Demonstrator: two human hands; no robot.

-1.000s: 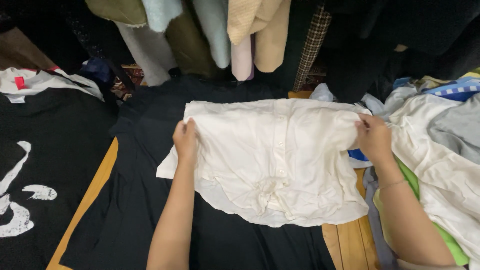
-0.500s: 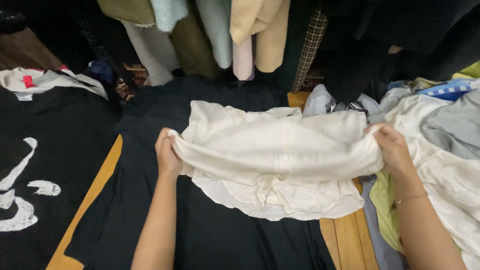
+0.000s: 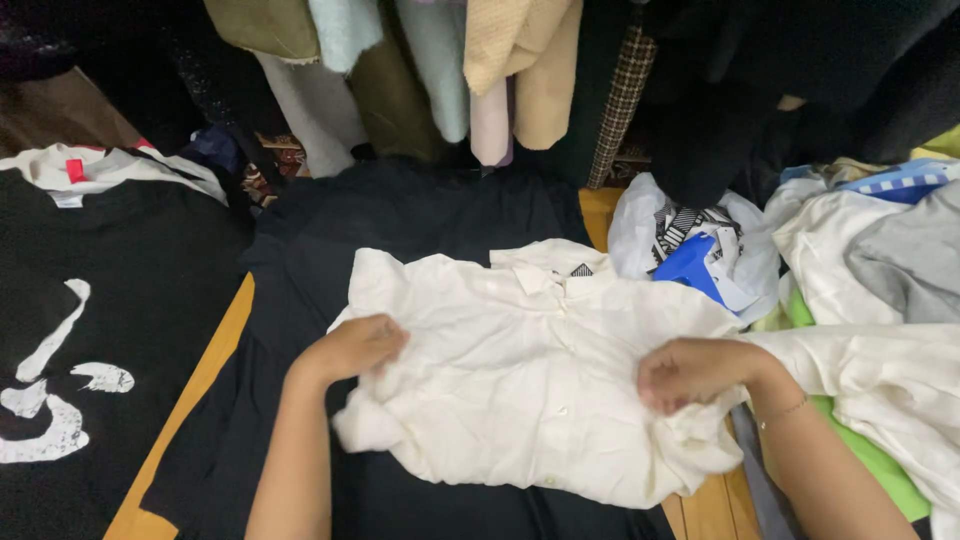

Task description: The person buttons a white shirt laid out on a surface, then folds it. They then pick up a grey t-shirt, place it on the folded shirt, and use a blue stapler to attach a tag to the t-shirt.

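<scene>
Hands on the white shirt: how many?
2: left hand grips the white shirt at its left edge, right hand at its right edge. No other hands visible.

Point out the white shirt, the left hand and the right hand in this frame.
white shirt (image 3: 530, 380), head view, on the button placket at mid-front.
left hand (image 3: 352, 348), head view, on the back of the hand.
right hand (image 3: 692, 372), head view, on the knuckles.

Fingertips of both hands tucked under white shirt (image 3: 530, 370); hanging clothes (image 3: 480, 70) cut off at top
</scene>
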